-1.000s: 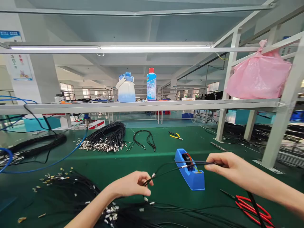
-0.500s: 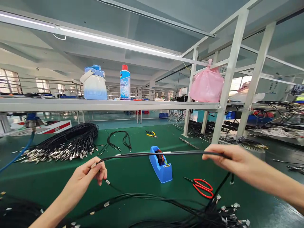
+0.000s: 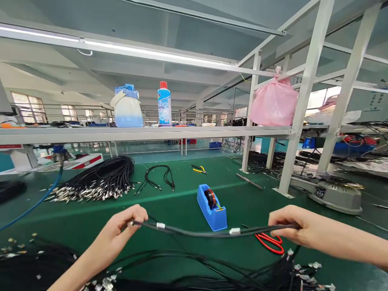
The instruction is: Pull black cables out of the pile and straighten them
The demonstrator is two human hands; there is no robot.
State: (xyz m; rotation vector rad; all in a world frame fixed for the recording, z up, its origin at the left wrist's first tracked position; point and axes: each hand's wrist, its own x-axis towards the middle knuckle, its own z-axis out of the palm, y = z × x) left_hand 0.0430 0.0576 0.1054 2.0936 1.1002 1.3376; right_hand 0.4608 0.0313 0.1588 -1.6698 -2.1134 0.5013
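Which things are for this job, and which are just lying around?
Probably for the job:
black cables, held by left hand and right hand
front cable heap
tape dispenser, perhaps

Probably just around:
blue-white jug
red-capped bottle
pink bag

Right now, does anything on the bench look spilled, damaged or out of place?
Nothing looks spilled or damaged. Mildly odd: a small loop of black cables lies on its own beside the large black cable bundle.
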